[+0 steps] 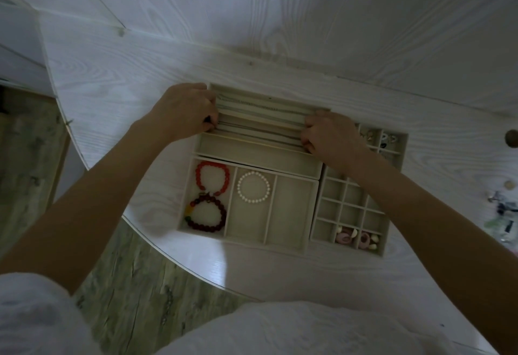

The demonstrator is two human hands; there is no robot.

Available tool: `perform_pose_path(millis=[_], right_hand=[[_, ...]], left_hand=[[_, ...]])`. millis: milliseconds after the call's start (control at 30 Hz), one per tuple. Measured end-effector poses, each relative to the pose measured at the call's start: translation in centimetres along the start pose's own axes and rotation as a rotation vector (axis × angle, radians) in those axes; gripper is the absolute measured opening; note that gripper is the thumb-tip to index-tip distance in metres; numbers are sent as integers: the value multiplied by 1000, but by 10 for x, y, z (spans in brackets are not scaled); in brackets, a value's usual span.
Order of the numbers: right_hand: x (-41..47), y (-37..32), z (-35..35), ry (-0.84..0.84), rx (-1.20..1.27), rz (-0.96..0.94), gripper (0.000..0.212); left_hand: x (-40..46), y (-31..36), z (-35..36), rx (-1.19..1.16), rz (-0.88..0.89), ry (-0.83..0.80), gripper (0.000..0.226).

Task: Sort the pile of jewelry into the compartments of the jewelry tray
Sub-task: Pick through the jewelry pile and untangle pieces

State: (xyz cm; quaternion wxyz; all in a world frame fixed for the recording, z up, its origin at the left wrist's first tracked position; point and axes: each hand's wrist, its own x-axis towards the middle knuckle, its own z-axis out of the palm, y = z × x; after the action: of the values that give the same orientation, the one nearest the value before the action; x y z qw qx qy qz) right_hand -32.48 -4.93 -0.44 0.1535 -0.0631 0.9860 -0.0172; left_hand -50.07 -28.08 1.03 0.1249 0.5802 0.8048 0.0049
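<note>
A beige necklace tray [252, 152] with long slots sits at the far middle of the white table, thin chains [260, 114] stretched across it. My left hand [183, 110] has its fingers curled at the tray's left end, pinching a chain end there. At the right end my right hand [326, 136] does the same, fingers curled. Nearer me, a three-slot tray [291, 208] holds a red bead bracelet [212, 178], a dark bead bracelet [206, 214] and a pearl bracelet [253, 187]. A grid tray [350, 211] on the right holds pink earrings [356, 238] and silver pieces [388, 138].
A loose pile of small jewelry [501, 208] lies at the table's right edge. A dark round knob [512, 138] sits farther right. The table's curved edge [157, 245] drops to wood-pattern floor [126, 284] on the left and near side. A white panel wall rises behind.
</note>
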Motion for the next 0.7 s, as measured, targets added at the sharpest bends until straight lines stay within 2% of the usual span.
perform_pose_path(millis=[167, 267, 367, 500, 700], right_hand=[[-1, 2, 1, -30, -41, -31, 27], [-3, 4, 3, 35, 0, -41, 29], [-4, 2, 0, 65, 41, -48, 24], [-4, 6, 3, 91, 35, -60, 13], [-3, 5, 3, 77, 2, -83, 25]], left_hand=[[1, 1, -2, 26, 0, -22, 6], [-2, -1, -2, 7, -16, -34, 4], [-6, -4, -1, -26, -58, -48, 13], [-7, -3, 0, -43, -130, -31, 12], [1, 5, 0, 10, -229, -49, 7]])
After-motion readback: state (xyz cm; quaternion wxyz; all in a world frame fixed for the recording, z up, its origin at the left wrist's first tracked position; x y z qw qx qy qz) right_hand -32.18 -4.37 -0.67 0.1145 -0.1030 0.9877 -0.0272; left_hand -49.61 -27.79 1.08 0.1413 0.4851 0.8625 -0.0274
